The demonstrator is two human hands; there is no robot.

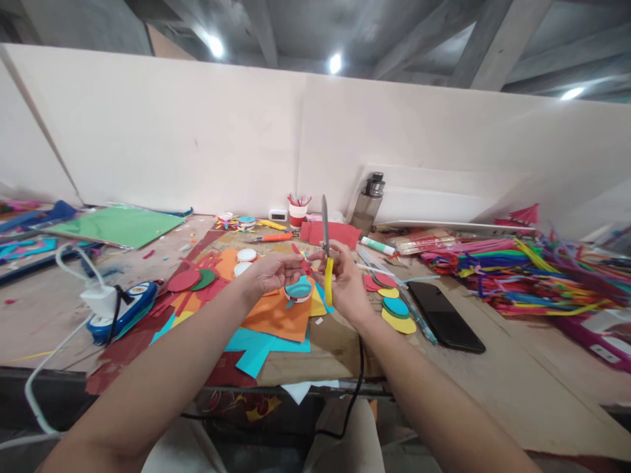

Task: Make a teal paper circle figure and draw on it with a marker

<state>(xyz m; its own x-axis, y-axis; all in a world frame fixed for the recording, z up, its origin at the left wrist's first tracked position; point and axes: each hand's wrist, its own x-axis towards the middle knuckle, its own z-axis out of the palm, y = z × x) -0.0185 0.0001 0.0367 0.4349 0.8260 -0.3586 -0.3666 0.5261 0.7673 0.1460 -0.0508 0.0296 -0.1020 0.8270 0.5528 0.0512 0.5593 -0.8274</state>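
Note:
My left hand (277, 272) is closed, pinching a small red strip (306, 267) that looks like paper or felt. In my right hand (348, 282) is a pair of scissors (328, 282) with yellow handles, its blades pointing up and away from me. The strip is close to the scissors; whether the blades touch it I cannot tell. Below the hands, a small round piece with a blue top and white-and-red side (298, 290) rests on an orange sheet (276, 320). Blue sheets (254, 351) lie under it. White round lids (246, 255) are left of my fingers.
Red and green discs (184, 280) with red strips lie left; coloured discs (396, 307) and a black phone (446, 316) lie right. Behind stand a cup of red strips (298, 213) and a bottle (367, 205). Pipe cleaners (522, 276) heap at right; a power strip (123, 312) sits left.

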